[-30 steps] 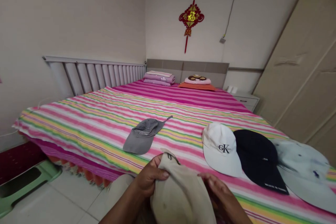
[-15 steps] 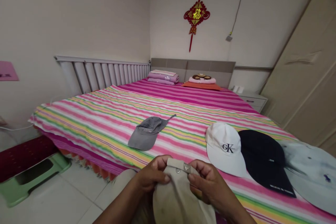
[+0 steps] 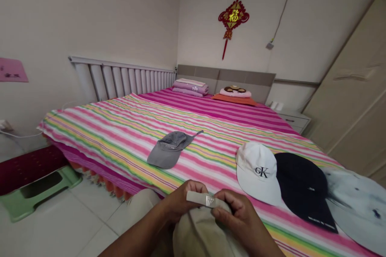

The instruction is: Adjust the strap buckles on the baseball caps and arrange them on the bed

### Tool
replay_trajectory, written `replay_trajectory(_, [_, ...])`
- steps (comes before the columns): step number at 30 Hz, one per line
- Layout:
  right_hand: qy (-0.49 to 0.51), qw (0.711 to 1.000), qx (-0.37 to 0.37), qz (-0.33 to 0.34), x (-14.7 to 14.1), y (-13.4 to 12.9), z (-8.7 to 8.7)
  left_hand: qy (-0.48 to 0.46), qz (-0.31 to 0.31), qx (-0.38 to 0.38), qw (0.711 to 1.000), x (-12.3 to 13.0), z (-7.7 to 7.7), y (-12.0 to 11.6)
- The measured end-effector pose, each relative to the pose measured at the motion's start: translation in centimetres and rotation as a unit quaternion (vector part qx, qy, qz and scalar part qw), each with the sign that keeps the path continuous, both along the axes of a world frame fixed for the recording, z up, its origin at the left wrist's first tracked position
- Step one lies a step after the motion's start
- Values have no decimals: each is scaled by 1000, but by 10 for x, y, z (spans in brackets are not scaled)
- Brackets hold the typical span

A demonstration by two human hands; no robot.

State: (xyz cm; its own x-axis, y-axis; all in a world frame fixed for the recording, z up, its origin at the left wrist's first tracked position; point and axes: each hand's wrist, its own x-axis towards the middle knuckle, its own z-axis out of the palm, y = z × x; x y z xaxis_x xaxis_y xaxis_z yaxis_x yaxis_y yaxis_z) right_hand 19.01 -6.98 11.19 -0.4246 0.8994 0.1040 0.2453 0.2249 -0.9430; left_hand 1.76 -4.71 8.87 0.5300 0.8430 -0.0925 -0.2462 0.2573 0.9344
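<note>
Close to my body, both hands hold a beige cap [image 3: 202, 233] by its back strap [image 3: 196, 198], which carries a metal buckle [image 3: 210, 200]. My left hand [image 3: 181, 200] is closed around the strap's left side, its thumb partly hidden. The fingers of my right hand [image 3: 235, 213] pinch the strap beside the buckle. Beyond my hands a grey cap [image 3: 169, 150] lies on the striped bed sheet [image 3: 120, 136], its strap end sticking out. To the right lie a white cap [image 3: 257, 172] with black letters, a black cap [image 3: 301, 188] and a pale cap [image 3: 358, 204], overlapping in a row.
Folded purple bedding [image 3: 189, 87] and a pink pile [image 3: 235, 92] on orange cloth sit by the headboard [image 3: 229, 78]. A green stool [image 3: 39, 196] with a red top stands at the left on the tiled floor [image 3: 81, 217]. A nightstand [image 3: 294, 120] is at the far right.
The beige cap's strap has shifted, its left end now sticking out loose past the buckle over my left fingers. The cap has tilted, and the view has turned slightly left.
</note>
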Motion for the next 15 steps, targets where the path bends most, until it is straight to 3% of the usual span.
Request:
replay_trajectory(2, [23,999,-30,4,0,0,-3,6,-2,-1,1000,1,-3,-2])
replay_trajectory(5, [136,982,-128,10,-1,0,-9,-42,3,-2,999,1,-9,-4])
replay_trajectory(7, [242,954,-175,-5,0,3,-12,-101,8,-24,995,0,-12,-4])
replay_trajectory(12, [416,887,-183,-84,18,15,-24,-184,49,-55,980,-3,-15,1])
replay_trajectory(15, [397,879,-263,-6,27,16,-39,-202,78,-63,974,-1,-12,6])
